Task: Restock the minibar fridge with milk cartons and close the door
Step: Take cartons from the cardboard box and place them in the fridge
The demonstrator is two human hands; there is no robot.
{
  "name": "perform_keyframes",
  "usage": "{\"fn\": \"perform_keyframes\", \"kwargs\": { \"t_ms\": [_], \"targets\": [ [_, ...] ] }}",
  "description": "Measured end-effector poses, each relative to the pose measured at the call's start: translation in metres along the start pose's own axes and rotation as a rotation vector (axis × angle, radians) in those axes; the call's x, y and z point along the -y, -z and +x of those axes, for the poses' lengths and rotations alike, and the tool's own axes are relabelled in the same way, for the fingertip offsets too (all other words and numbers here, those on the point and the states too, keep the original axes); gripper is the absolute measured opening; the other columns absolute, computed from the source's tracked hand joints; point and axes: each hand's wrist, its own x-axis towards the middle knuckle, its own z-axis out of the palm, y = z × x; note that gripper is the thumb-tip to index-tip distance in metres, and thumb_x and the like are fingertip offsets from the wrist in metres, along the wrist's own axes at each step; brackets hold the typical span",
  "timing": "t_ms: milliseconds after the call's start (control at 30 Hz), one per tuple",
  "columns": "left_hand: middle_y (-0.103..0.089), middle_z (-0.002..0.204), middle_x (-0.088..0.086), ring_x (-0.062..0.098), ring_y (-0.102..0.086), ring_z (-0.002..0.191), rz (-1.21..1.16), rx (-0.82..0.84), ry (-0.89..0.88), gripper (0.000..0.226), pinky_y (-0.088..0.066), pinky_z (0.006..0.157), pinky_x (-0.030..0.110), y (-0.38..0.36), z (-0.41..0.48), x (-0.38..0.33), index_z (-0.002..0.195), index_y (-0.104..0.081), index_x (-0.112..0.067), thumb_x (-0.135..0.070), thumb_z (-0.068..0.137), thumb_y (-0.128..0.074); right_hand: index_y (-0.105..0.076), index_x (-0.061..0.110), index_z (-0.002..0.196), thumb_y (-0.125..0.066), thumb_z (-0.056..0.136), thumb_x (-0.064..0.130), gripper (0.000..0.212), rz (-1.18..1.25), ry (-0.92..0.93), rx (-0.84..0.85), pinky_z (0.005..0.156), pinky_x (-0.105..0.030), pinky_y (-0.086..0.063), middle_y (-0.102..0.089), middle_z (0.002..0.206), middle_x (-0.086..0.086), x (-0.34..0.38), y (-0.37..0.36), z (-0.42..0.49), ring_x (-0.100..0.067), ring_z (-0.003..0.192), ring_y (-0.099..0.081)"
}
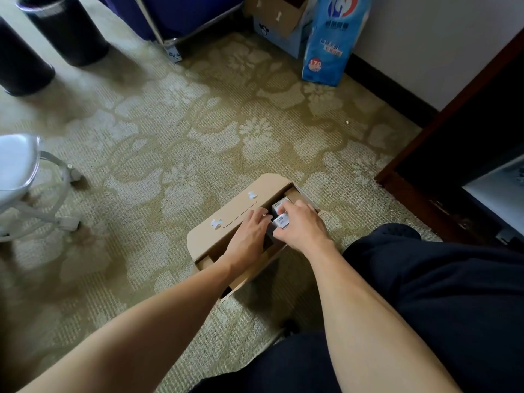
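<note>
Carpet [170, 137] | box [235, 205] — right hand [303, 228] grips half-covered carton [281, 221] | left hand [249, 234] alongside

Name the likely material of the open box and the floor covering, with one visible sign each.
Box: probably cardboard, matt tan, with folded flaps and punched cut-outs. Floor covering: seemingly woven carpet, matt, ribbed texture with pale floral pattern.
</note>
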Motion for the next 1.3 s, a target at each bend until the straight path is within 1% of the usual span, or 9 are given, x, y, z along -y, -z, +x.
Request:
{"fn": "perform_keyframes", "kwargs": {
  "t_ms": [100,200,300,500,700,867,1000,1133,1300],
  "targets": [
    [-0.052,0.134,0.003,0.022,-0.043,0.122,-0.006,-0.042,0.037,0.043,-0.043,0.106,0.037,0.001,0.003,-0.005,0.129,-0.064,-0.016,-0.008,0.087,-0.063,-0.056,0.026,0.118,-0.070,0.081,0.033,0.040,0.038,-0.013,-0.030,0.086,-0.038,-0.047,-0.052,0.118,-0.006,-0.002,0.011,-0.009,-0.026,0.114,-0.048],
    [-0.058,0.122,-0.005,0.017,-0.044,0.118,-0.003,-0.081,0.035,0.029,-0.043,0.103,0.035,0.003,-0.001,-0.007,0.118,-0.069,-0.022,-0.027,0.092,-0.056,-0.057,0.028,0.116,-0.071,0.080,0.037,0.040,0.056,-0.013,-0.061,0.083,-0.038,-0.049,-0.053,0.117,-0.004,-0.003,0.021,-0.018,-0.027,0.110,-0.051],
    [-0.058,0.124,-0.003,0.018,-0.041,0.123,-0.134,-0.079,0.059,0.045,-0.040,0.107,0.033,0.007,-0.009,-0.017,0.118,-0.067,-0.019,-0.038,0.090,-0.037,-0.057,0.028,0.115,-0.072,0.079,0.041,0.041,0.057,-0.006,-0.096,0.085,-0.039,-0.049,-0.054,0.116,-0.004,-0.003,0.028,-0.025,-0.026,0.109,-0.051],
    [-0.046,0.142,0.007,0.023,-0.044,0.130,-0.206,-0.051,0.118,0.046,-0.042,0.111,0.039,0.007,-0.006,-0.017,0.135,-0.054,-0.005,-0.004,0.089,-0.058,-0.057,0.028,0.119,-0.070,0.081,0.039,0.042,0.069,-0.010,-0.177,0.085,-0.040,-0.052,-0.052,0.116,-0.003,-0.006,0.046,-0.037,-0.025,0.107,-0.051],
    [-0.042,0.133,0.001,0.020,-0.058,0.107,-0.276,-0.020,0.245,0.033,-0.049,0.097,0.031,0.008,0.009,-0.016,0.125,-0.054,-0.009,-0.008,0.093,-0.061,-0.058,0.026,0.117,-0.070,0.082,0.034,0.038,0.107,-0.008,-0.244,0.084,-0.038,-0.051,-0.050,0.115,-0.003,-0.009,0.056,-0.043,-0.024,0.107,-0.046],
    [-0.047,0.132,0.000,0.021,-0.054,0.113,-0.189,-0.004,0.276,0.044,-0.052,0.091,0.037,0.007,0.004,-0.022,0.136,-0.049,-0.017,-0.014,0.093,-0.059,-0.060,0.026,0.120,-0.071,0.083,0.033,0.039,0.178,0.000,-0.254,0.087,-0.041,-0.054,-0.050,0.115,-0.002,-0.008,0.062,-0.051,-0.024,0.106,-0.050],
    [-0.055,0.122,0.000,0.020,-0.057,0.110,-0.246,-0.011,0.286,0.029,-0.049,0.090,0.031,0.018,0.008,-0.024,0.119,-0.060,-0.019,-0.009,0.092,-0.062,-0.061,0.026,0.121,-0.074,0.083,0.029,0.040,0.273,0.035,-0.286,0.089,-0.040,-0.056,-0.049,0.115,0.000,-0.001,0.078,-0.062,-0.024,0.108,-0.054],
    [-0.056,0.117,-0.007,0.013,-0.052,0.108,-0.250,-0.029,0.159,0.027,-0.047,0.092,0.028,0.041,0.005,-0.028,0.111,-0.064,-0.024,-0.011,0.088,-0.066,-0.063,0.029,0.115,-0.073,0.081,0.032,0.035,0.320,0.083,-0.333,0.078,-0.026,-0.053,-0.050,0.110,0.003,0.000,0.105,-0.081,-0.017,0.096,-0.058],
    [-0.057,0.117,-0.011,0.010,-0.055,0.104,-0.267,-0.074,0.002,0.025,-0.050,0.088,0.028,0.089,0.004,-0.040,0.106,-0.064,-0.027,-0.014,0.085,-0.066,-0.064,0.030,0.118,-0.074,0.081,0.030,0.038,0.313,0.081,-0.387,0.062,-0.009,-0.037,-0.052,0.109,0.005,-0.015,0.144,-0.106,-0.004,0.084,-0.056]
  ]
}}
